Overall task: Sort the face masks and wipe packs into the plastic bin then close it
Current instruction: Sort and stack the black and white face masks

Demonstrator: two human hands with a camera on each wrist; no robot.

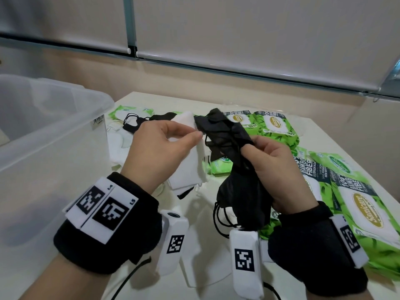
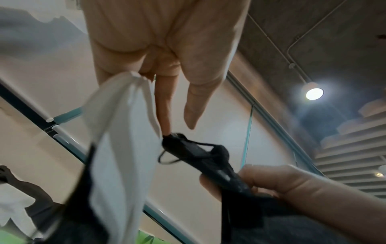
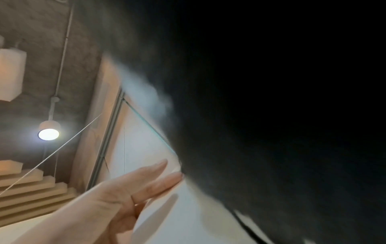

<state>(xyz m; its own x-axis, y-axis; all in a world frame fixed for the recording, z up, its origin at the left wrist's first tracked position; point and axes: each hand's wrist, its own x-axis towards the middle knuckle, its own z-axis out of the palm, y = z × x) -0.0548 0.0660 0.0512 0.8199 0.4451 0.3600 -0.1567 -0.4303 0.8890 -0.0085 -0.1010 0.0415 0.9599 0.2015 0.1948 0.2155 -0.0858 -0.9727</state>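
My left hand (image 1: 194, 135) holds a stack of white face masks (image 1: 188, 165) against its palm, and its thumb and forefinger touch the top corner of a black bundle. My right hand (image 1: 253, 152) grips that bundle of black face masks (image 1: 236, 135) upright, ear loops dangling below. In the left wrist view the left hand (image 2: 179, 128) meets the black masks (image 2: 198, 155) beside the white masks (image 2: 125, 140). The black masks (image 3: 271, 115) fill the right wrist view. Green wipe packs (image 1: 279, 128) lie on the table's right side. The clear plastic bin (image 1: 54, 137) stands open at the left.
More loose masks, black (image 1: 138, 124) and white (image 1: 116, 144), lie beside the bin. Further wipe packs (image 1: 365, 213) reach the white table's (image 1: 324, 135) right edge. A wall with roller blinds stands behind the table.
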